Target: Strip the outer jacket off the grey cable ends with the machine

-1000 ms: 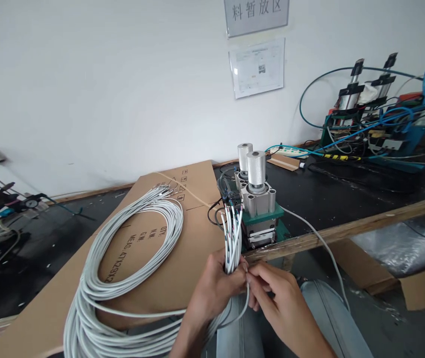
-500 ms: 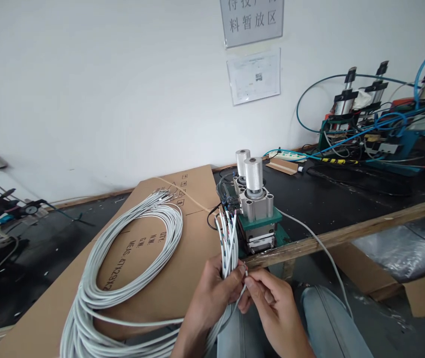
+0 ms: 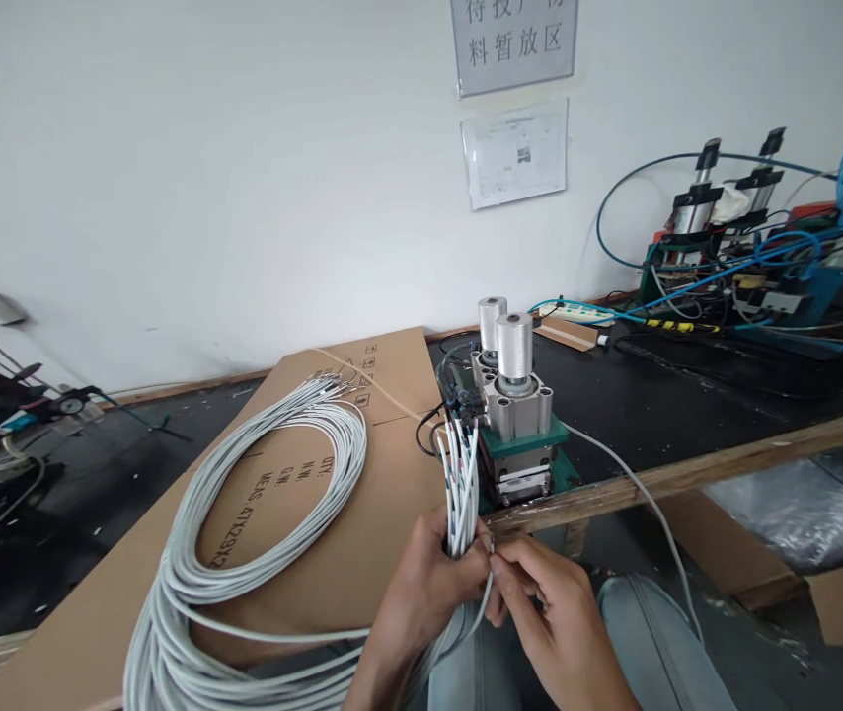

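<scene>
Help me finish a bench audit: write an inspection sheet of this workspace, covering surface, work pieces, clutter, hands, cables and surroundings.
Surface: black bench, partly covered by a cardboard sheet; metal fixture near the front edge.
Work pieces: upright bundle of white cables; coil of white cables, mostly on the cardboard.
Clutter: small cardboard piece beside a power strip.
Hands: left hand grips the bundle; right hand pinches a single white cable.
Cables: grey cable hangs over the bench edge; blue hoses at right.
Surroundings: sign and document on wall; clear plastic below bench.
</scene>
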`<state>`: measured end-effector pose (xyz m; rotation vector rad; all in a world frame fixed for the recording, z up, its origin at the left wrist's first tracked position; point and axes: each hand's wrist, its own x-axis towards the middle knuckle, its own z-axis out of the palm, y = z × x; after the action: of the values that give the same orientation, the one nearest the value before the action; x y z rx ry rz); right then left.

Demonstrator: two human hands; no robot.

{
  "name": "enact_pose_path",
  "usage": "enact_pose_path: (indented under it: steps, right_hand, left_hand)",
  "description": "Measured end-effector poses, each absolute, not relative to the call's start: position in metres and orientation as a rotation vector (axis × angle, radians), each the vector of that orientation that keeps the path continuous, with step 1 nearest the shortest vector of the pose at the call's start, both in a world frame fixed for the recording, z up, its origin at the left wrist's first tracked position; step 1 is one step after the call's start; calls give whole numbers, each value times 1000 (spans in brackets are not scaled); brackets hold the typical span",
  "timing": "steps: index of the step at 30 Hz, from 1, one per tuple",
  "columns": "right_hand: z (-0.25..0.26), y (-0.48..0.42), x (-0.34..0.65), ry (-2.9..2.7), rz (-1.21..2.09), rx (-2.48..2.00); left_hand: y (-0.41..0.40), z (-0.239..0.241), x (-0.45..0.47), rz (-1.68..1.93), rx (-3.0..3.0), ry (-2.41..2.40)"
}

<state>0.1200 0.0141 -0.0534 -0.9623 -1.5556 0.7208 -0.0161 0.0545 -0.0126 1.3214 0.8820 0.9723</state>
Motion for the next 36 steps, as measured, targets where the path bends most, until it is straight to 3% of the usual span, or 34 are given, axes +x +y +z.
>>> enact_pose_path:
  steps: [22,30,36]
  right_hand:
    - [-33,9,143,-1918,686,-1090]
    - [-47,14,132,-1521,1060,-876]
    - [-60,14,125,-1327,1162,-793]
  left_hand:
    - [53,-10,-20,974,1515,994]
    - [47,-22,-29,996,1331,917]
    - [45,-25,-30,999,1344,915]
